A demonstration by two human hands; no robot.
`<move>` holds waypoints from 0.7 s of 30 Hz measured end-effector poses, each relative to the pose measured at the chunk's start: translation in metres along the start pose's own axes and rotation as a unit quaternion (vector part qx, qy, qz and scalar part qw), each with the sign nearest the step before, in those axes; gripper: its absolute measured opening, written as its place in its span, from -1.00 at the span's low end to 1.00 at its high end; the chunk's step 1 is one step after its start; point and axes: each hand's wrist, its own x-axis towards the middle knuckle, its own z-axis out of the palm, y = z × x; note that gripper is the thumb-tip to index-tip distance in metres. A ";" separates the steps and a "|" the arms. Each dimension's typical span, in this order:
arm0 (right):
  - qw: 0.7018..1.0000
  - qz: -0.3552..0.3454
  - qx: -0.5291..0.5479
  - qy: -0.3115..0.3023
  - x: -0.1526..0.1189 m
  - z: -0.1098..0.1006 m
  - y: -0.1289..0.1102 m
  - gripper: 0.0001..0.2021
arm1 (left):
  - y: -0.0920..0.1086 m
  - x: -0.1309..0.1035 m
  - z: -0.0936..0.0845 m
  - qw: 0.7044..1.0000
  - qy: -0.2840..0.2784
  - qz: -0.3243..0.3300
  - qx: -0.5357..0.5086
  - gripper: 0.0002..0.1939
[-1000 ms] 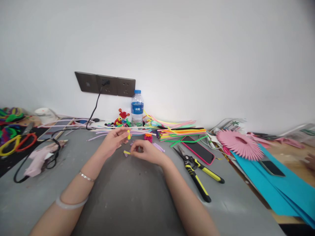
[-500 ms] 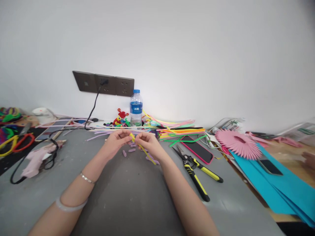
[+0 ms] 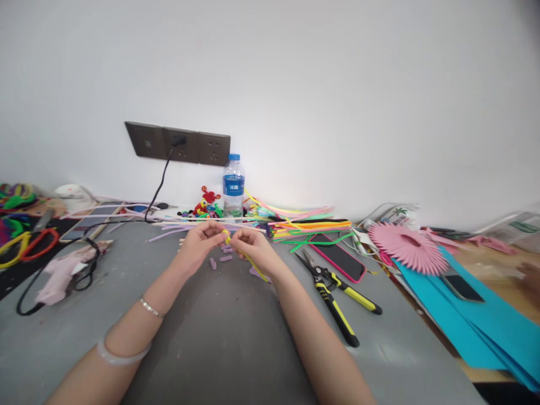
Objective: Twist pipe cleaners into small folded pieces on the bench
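Between my two hands is a yellow pipe cleaner (image 3: 256,268), its free tail slanting down to the right under my right palm. My left hand (image 3: 201,243) pinches its upper end, which looks bent over at the fingertips. Close beside it, my right hand (image 3: 254,247) grips the stem between thumb and fingers. The exact shape of the bend is partly covered by the fingers. Several short purple pipe cleaner pieces (image 3: 226,258) lie on the grey table (image 3: 219,337) beneath and around my hands.
Bundles of coloured pipe cleaners (image 3: 312,225) and a water bottle (image 3: 233,188) line the wall. Right are pliers-like cutters (image 3: 337,292), a pink-edged phone (image 3: 340,259), a pink paper fan ring (image 3: 407,247) and blue sheets (image 3: 476,320). Left are a glue gun (image 3: 63,275) and scissors (image 3: 40,244).
The yellow pipe cleaner's upper end looks more bent over at my fingertips. Both hands stay in nearly the same place.
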 end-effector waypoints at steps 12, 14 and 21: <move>0.955 -0.204 -0.200 0.077 0.006 -0.004 0.009 -0.91 | -0.004 0.006 -0.007 0.992 0.051 -0.057 -0.098 -0.63; 0.945 -0.229 -0.220 0.081 0.006 -0.005 0.008 -0.93 | -0.003 0.006 -0.005 0.991 0.055 -0.056 -0.107 -0.60; 0.921 -0.276 -0.266 0.065 0.004 -0.007 0.007 -0.95 | -0.001 0.004 -0.003 0.990 0.061 -0.052 -0.114 -0.47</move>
